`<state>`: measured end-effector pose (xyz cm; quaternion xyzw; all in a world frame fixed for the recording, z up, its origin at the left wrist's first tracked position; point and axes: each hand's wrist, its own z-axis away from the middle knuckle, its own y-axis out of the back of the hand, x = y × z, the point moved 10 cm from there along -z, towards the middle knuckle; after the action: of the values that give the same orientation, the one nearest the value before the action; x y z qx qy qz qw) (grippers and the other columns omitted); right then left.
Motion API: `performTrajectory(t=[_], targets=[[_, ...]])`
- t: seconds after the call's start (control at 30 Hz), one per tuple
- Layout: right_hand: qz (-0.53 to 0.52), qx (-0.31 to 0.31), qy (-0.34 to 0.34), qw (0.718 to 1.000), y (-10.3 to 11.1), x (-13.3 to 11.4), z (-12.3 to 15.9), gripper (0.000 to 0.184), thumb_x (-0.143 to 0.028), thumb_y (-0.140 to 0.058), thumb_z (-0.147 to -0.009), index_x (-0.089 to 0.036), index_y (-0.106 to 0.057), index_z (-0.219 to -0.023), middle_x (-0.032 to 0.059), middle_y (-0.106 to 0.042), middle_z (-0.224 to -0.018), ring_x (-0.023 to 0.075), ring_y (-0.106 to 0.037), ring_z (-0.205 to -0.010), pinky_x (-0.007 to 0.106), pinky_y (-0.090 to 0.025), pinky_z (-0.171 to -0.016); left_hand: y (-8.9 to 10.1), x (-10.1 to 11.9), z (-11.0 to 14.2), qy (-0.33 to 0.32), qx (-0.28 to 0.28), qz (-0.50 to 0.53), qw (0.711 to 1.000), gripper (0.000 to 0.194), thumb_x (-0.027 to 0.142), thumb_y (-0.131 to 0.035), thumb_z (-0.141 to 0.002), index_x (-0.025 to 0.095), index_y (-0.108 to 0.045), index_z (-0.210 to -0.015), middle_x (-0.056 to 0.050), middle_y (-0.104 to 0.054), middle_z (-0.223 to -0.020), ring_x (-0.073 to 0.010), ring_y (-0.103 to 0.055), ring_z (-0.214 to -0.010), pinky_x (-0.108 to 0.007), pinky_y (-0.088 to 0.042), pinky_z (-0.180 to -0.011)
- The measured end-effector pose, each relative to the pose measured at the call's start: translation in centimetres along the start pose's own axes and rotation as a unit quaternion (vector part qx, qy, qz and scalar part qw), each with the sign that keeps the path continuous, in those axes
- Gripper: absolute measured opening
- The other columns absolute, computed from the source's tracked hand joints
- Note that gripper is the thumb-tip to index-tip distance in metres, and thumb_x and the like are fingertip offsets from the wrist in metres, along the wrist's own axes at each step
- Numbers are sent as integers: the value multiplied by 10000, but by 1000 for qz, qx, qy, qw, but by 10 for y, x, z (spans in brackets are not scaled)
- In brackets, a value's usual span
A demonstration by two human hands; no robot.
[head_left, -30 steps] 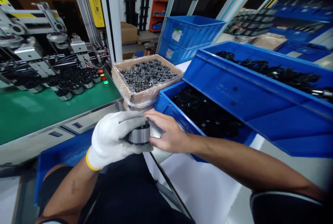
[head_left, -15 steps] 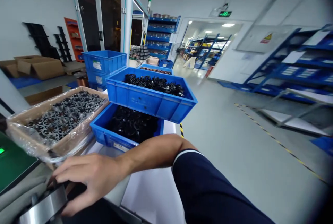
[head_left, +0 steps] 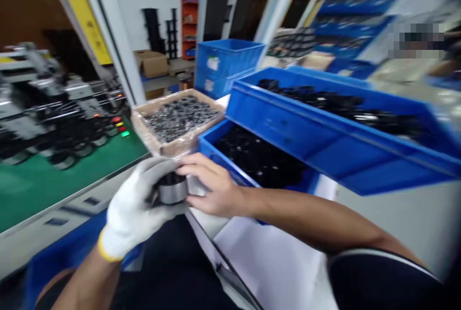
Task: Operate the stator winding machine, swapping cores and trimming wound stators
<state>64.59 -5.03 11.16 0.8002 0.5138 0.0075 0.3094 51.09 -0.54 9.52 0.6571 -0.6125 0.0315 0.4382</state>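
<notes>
My left hand, in a white glove with a yellow cuff, is closed around a short cylindrical metal part with a silver band and black inside. From the right, my bare right hand grips the same part, thumb below and fingers over its top edge. Just beyond both hands stands a plastic-lined cardboard box full of grey ring-shaped parts. To the right of it, a blue bin holds black parts whose shapes are blurred.
A second blue bin of black parts rests crosswise over the lower one. Stacked blue crates stand behind. At left, a machine's green bed carries several silver-and-black parts. A person is at the far right, blurred.
My view has swung left, bringing the machine bed into sight. Both hands and the metal part now appear nearer the middle of the view, still together.
</notes>
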Motion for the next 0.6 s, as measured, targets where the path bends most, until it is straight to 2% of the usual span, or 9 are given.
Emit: performTrajectory(t=[0.07,0.2,0.37,0.47,0.6], targets=[[-4,9,-1,1000,4,-1,-2,433,-117,-702,-851,-150,-599,-1270,152,-681,-1200,214,-676,-1154,352,-609,-981,-1,5,-5,-24,4,13,1000,549,327,-857,-785,277,-624,-1279,-80,-677,-1264,-261,-681,-1158,-398,-592,-999],[4,-1,-7,1000,4,-2,-7,411,-189,-754,-869,-159,-598,-1248,156,-682,-1183,227,-683,-1141,386,-620,-958,-2,-4,-3,0,12,88,996,479,348,-866,-776,254,-652,-1194,-92,-687,-1218,-270,-674,-1163,-400,-583,-990],[5,-10,-4,1000,1,-3,-6,378,-167,-715,-898,-135,-608,-1259,149,-708,-1130,205,-699,-1080,352,-630,-913,6,-8,1,31,19,0,999,614,388,-893,-731,241,-636,-1269,-103,-662,-1302,-282,-654,-1199,-422,-556,-1043],[7,0,-12,1000,3,-4,-4,376,-143,-718,-882,-119,-619,-1244,139,-716,-1084,196,-700,-1031,335,-631,-886,6,-8,-2,23,-2,-12,1000,637,383,-919,-698,244,-658,-1263,-76,-705,-1247,-254,-688,-1136,-354,-571,-1000],[6,-1,-9,1000,4,-8,-4,395,-132,-721,-868,-148,-616,-1248,115,-716,-1067,194,-705,-994,322,-631,-851,3,-8,-4,7,-7,24,1000,524,368,-922,-703,236,-719,-1168,-62,-752,-1165,-225,-727,-1057,-290,-578,-947]])
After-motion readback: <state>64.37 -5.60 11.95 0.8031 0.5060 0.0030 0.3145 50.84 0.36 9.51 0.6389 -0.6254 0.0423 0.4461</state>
